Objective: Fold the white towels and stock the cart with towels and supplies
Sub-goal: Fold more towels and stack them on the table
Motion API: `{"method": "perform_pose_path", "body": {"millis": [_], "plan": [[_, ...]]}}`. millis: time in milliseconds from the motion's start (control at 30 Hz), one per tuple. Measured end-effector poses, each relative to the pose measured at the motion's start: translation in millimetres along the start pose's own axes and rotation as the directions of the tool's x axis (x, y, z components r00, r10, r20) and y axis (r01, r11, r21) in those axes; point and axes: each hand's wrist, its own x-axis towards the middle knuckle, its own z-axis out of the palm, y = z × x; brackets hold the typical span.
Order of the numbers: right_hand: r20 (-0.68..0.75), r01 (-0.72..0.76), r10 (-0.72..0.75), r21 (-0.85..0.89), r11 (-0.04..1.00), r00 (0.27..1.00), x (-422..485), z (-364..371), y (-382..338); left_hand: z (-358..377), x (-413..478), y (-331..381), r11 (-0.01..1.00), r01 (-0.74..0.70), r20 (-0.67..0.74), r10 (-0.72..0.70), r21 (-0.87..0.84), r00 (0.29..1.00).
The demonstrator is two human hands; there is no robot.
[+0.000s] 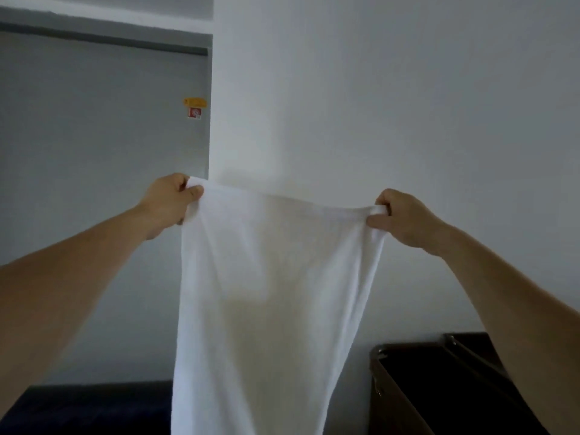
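The white towel (276, 293) hangs outstretched — left hand (166, 204) and right hand (406, 221) fingers (378, 221) pinching its top corners.

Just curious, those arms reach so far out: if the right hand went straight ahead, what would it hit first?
Probably the white wall behind it; nothing else shows between the right hand, gripping the white towel, and that wall. The gap is unclear.
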Motion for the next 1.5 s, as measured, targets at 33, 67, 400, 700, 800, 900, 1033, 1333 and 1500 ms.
{"method": "perform_pose_path", "body": {"millis": [33,67,400,700,800,900,1033,1333,1500], "plan": [[-0.071,0.013,-0.014,-0.017,1.000,0.997,4,-7,-1,-1,0,1,1.000,-0.013,0.006,0.013,0.001,1.000],[-0.171,0.018,-0.019,-0.012,1.000,0.985,10,-12,-2,-1,-1,5,0.999,-0.033,-0.001,0.033,-0.010,0.999],[-0.385,0.003,0.256,0.558,0.830,0.886,27,8,-23,-2,9,15,0.948,0.077,0.034,-0.070,-0.310,0.997],[-0.419,-0.042,0.287,0.503,0.863,0.861,16,28,-12,9,0,-5,0.921,0.071,-0.006,-0.079,-0.384,0.997],[-0.394,-0.030,0.285,0.542,0.840,0.874,6,27,-12,13,-5,-12,0.942,0.014,-0.050,-0.032,-0.335,0.998],[-0.432,0.017,0.284,0.573,0.819,0.856,-3,34,-17,17,-10,-15,0.935,-0.034,-0.093,0.001,-0.352,0.996],[-0.187,-0.167,0.361,0.638,0.752,0.913,-19,50,-11,22,-19,-33,0.952,0.037,-0.012,-0.042,-0.304,0.999],[-0.273,-0.174,0.360,0.528,0.832,0.892,-24,52,-4,18,-40,-50,0.864,0.124,0.075,-0.100,-0.487,0.992],[-0.169,-0.257,0.403,0.540,0.801,0.900,-32,55,9,22,-46,-59,0.885,0.131,0.097,-0.098,-0.447,0.990]]}}
